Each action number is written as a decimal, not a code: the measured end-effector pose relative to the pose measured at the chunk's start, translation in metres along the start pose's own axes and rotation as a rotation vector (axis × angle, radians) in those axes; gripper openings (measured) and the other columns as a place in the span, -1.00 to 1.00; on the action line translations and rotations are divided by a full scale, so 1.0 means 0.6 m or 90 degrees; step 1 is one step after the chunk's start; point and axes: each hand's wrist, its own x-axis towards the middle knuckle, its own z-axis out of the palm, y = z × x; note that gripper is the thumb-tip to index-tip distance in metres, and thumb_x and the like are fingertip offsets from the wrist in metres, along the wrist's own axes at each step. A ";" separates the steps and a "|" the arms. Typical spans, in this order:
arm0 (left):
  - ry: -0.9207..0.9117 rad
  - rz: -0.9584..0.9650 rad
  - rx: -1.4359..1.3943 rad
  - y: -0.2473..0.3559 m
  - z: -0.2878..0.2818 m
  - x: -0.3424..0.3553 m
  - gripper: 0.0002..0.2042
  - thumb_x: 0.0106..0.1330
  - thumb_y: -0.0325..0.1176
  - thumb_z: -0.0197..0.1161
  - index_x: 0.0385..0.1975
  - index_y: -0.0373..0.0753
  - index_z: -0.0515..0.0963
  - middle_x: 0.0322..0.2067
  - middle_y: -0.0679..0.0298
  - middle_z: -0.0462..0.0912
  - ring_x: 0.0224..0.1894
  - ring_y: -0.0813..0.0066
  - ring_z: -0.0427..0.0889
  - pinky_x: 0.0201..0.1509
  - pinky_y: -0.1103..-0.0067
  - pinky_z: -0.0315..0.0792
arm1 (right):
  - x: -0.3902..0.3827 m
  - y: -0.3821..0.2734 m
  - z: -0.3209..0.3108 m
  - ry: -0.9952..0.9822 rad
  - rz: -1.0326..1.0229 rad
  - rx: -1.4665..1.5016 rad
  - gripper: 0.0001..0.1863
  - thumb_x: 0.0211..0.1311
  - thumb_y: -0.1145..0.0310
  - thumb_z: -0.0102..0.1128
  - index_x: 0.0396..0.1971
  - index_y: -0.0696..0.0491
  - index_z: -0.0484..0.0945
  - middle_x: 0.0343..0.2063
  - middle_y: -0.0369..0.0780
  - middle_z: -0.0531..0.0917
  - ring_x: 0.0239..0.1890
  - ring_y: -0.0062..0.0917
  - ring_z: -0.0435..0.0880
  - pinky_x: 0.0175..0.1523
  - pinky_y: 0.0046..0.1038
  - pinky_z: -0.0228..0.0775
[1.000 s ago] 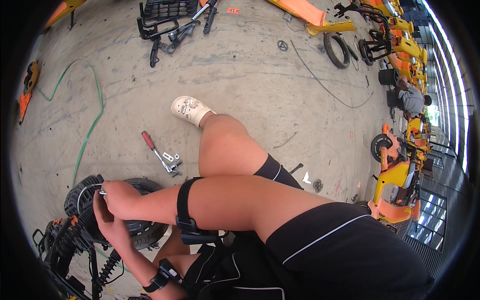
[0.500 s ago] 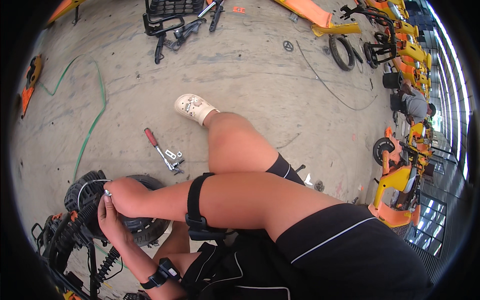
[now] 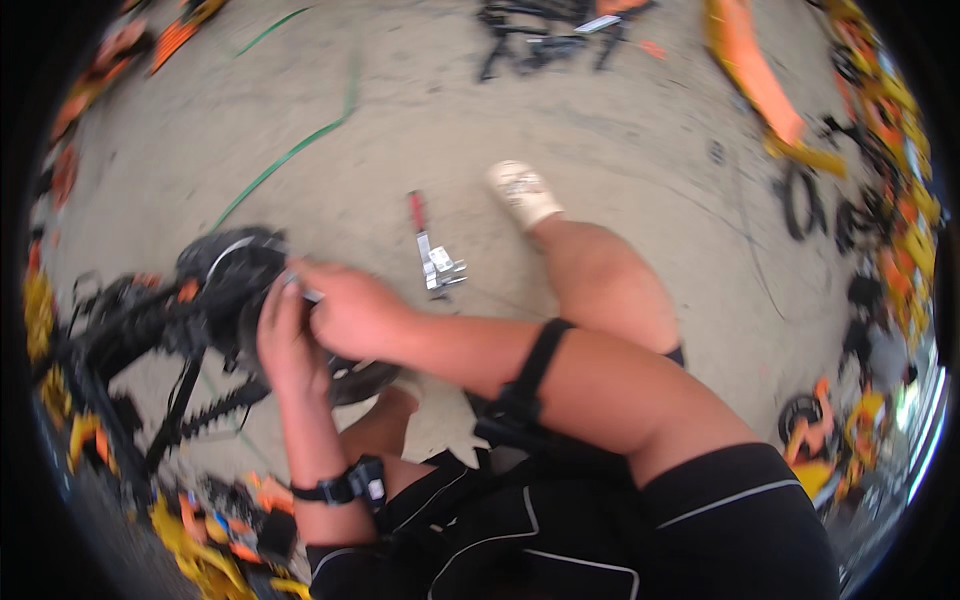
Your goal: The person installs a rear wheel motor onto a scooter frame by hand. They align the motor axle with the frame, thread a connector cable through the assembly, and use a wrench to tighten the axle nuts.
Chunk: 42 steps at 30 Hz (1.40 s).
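Note:
My left hand [image 3: 291, 338] and my right hand [image 3: 345, 312] meet beside a wheel with a black tyre [image 3: 362, 382] on a black scooter frame [image 3: 130, 330], fingers closed around a small silvery piece [image 3: 292, 280]; motion blur hides what exactly each grips. A pale cable [image 3: 225, 255] arches over the black assembly behind them. On the concrete ahead lie a red-handled ratchet tool [image 3: 417, 208] and small metal pieces [image 3: 443, 268], near my outstretched leg in a cream clog [image 3: 521, 190].
Black frame parts [image 3: 540, 30], a long orange-yellow panel [image 3: 760, 70] and a loose tyre [image 3: 800, 205] lie around the floor [image 3: 640, 160]. A green strap [image 3: 285, 160] snakes leftward. Yellow scooters line both rims, and a blurred person in grey [image 3: 888, 355] is at the right.
My head has turned, so the floor and scooters appear shifted and rotated, with motion blur. My hands stay together by the wheel, now higher and further right in the view.

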 end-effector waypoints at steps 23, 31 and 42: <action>0.043 -0.022 -0.118 0.025 -0.068 -0.025 -0.65 0.45 -0.34 0.23 0.14 -0.39 0.51 -0.17 0.29 0.66 -0.24 0.66 0.57 -0.16 0.69 0.46 | -0.003 -0.014 0.020 -0.014 -0.228 -0.164 -0.59 0.41 0.32 0.09 0.22 0.04 0.50 0.06 -0.10 0.63 0.06 -0.15 0.60 0.12 -0.27 0.47; 0.035 -0.008 -0.096 0.023 -0.080 -0.035 -0.67 0.45 -0.36 0.23 0.12 -0.38 0.54 -0.13 0.28 0.67 -0.21 0.66 0.58 -0.16 0.70 0.46 | 0.005 -0.013 0.030 0.093 -0.306 -0.204 -0.73 0.21 0.32 0.28 -0.08 0.00 0.69 -0.22 -0.25 0.73 -0.17 -0.23 0.65 -0.09 -0.29 0.53; 0.043 0.050 -0.084 0.018 -0.072 -0.039 -0.65 0.43 -0.42 0.25 0.14 -0.43 0.51 -0.05 0.20 0.66 -0.11 0.59 0.58 0.02 0.63 0.48 | 0.009 -0.009 0.029 0.084 -0.313 -0.170 -0.74 0.20 0.35 0.29 -0.10 0.00 0.70 -0.26 -0.21 0.73 -0.19 -0.21 0.65 -0.09 -0.26 0.52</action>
